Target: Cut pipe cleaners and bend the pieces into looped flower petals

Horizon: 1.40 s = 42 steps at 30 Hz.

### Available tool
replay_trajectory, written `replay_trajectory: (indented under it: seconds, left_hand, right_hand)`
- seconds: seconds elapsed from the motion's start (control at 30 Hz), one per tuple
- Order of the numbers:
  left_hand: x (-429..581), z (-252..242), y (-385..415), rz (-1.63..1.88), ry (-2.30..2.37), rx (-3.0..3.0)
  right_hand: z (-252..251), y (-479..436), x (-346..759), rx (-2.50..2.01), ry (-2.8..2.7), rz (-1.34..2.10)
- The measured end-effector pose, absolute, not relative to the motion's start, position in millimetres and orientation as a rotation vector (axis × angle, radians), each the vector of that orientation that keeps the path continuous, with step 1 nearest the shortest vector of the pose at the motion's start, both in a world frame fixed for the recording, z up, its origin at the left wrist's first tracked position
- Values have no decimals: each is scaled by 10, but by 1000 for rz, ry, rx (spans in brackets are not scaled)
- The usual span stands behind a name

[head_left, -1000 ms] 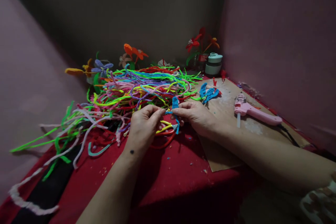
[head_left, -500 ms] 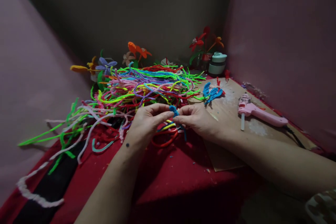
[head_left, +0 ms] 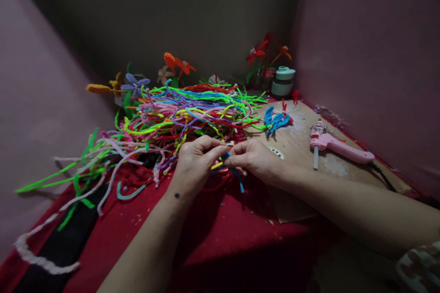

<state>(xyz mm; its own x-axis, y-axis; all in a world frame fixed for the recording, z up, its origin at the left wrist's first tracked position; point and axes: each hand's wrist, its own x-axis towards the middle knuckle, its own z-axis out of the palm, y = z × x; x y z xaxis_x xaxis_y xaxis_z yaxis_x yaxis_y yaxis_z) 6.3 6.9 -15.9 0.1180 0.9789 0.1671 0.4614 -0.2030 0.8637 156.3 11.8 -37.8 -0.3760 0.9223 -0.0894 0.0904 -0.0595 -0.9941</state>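
Note:
My left hand (head_left: 199, 158) and my right hand (head_left: 256, 158) meet fingertip to fingertip over the front of the red cloth. Both pinch a blue pipe cleaner (head_left: 237, 177), whose loose end hangs down below the right fingers. Most of its upper part is hidden by the fingers. Just under the hands lie a red loop-shaped handle (head_left: 216, 186) and something yellow (head_left: 216, 165), both partly covered, so I cannot tell their kind. Bent blue pipe-cleaner pieces (head_left: 276, 120) lie on the board to the right.
A big heap of coloured pipe cleaners (head_left: 192, 114) fills the back left. A pink glue gun (head_left: 338, 145) rests on the brown board (head_left: 299, 178) at right. Pipe-cleaner flowers (head_left: 135, 84) and a pale green-lidded jar (head_left: 283, 82) stand along the back wall.
The blue pipe cleaner no longer sticks up above my fingertips; it sits lower between them. Its free end has shifted slightly down. The view has moved a little.

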Motion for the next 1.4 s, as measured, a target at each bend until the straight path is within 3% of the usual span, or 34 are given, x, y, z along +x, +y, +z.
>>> replay_trajectory:
  seconds: [0.3,0.6,0.73,0.93,1.4]
  left_hand:
    - [57,-296,74,1145,1510,2457]
    - [-28,-84,99,960,1449,1663]
    - [3,-43,70,861,1436,1632]
    - [-16,-138,103,1037,1327,1435]
    - [119,-185,92,673,1266,1469]
  right_hand:
    - [-425,107,1558,-1074,-1559,1488]
    - [-390,145,1567,-1058,-1263,1542]
    - [-407,178,1590,-1040,-1244,1521]
    - [-480,229,1585,-818,-1120,1643]
    - [-518,217,1568,-1001,-1170,1578]
